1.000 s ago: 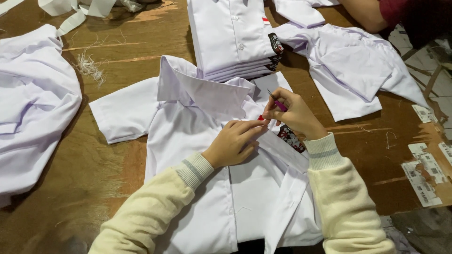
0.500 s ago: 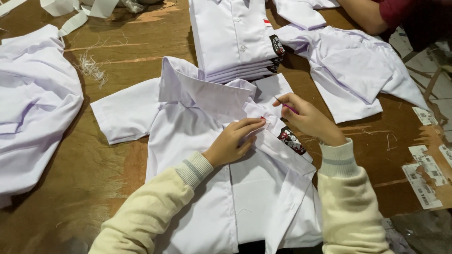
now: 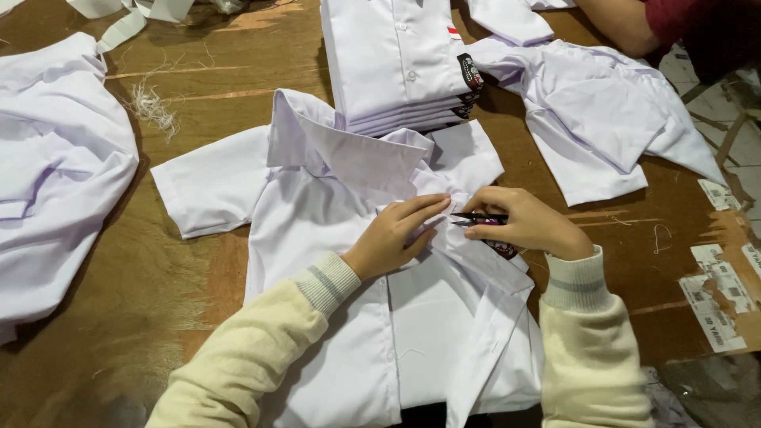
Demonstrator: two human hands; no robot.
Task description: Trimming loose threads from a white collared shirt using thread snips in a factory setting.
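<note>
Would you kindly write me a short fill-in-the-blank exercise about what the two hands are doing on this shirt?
1. The right hand holds small thread ____.
2. The left hand presses on a ____ shirt spread open on the table.
3. Beyond its collar lies a ____ of folded shirts.

Missing words: snips; white; stack

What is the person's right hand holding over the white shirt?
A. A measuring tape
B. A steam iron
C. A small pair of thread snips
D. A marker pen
C. The right hand pinches small thread snips with dark blades pointing left, toward the left hand, which presses on the front of the open white shirt spread on the brown table.
</note>
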